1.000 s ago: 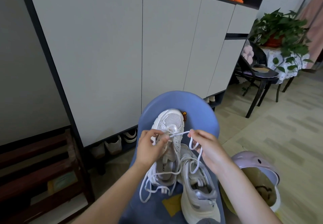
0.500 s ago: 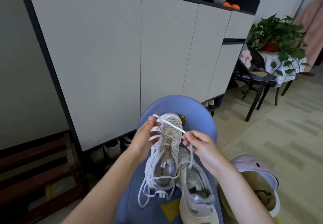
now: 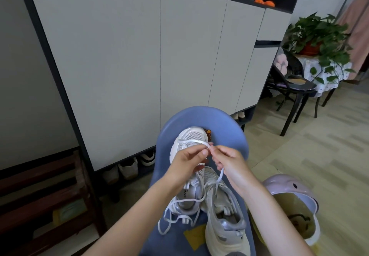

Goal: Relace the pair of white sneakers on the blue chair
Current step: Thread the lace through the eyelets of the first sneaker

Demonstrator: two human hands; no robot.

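Note:
Two white sneakers lie on the blue chair (image 3: 229,128). The left sneaker (image 3: 191,138) points toe-up toward the chair back; the right sneaker (image 3: 223,211) lies nearer me with its opening up. My left hand (image 3: 187,162) and my right hand (image 3: 227,160) meet above the left sneaker's tongue, both pinching the white lace (image 3: 196,142), which loops over the toe. More lace hangs from my right hand and trails loose over the seat (image 3: 165,223). My hands hide the left sneaker's eyelets.
A tall grey cabinet (image 3: 139,56) stands right behind the chair, with shoes (image 3: 129,168) under it. A lilac helmet (image 3: 293,199) lies on the floor at the right. A black chair (image 3: 289,88) and a potted plant (image 3: 315,34) stand at far right. A wooden rack (image 3: 40,195) is at left.
My hands have come together from apart; the lace stretched between them now forms a loop over the toe, pinched by both hands at one spot.

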